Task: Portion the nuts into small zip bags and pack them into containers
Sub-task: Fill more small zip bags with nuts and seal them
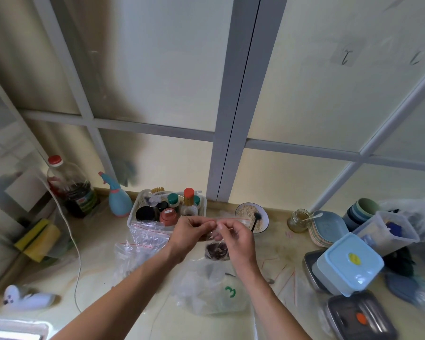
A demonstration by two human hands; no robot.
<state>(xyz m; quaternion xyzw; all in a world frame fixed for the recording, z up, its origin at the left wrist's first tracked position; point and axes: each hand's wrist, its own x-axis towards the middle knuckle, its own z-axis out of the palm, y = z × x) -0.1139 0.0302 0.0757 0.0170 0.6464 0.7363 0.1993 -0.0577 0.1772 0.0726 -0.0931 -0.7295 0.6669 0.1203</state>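
Head: zip bag (pixel 227 223) between pinching hands.

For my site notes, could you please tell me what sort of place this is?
Probably a home kitchen counter: a white plastic basket of condiment jars, a large red-capped bottle of dark liquid and yellow sponges sit along it.

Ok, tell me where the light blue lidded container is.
In the head view, the light blue lidded container sits on the counter's right side, atop a metal tray, in front of the stacked plates.
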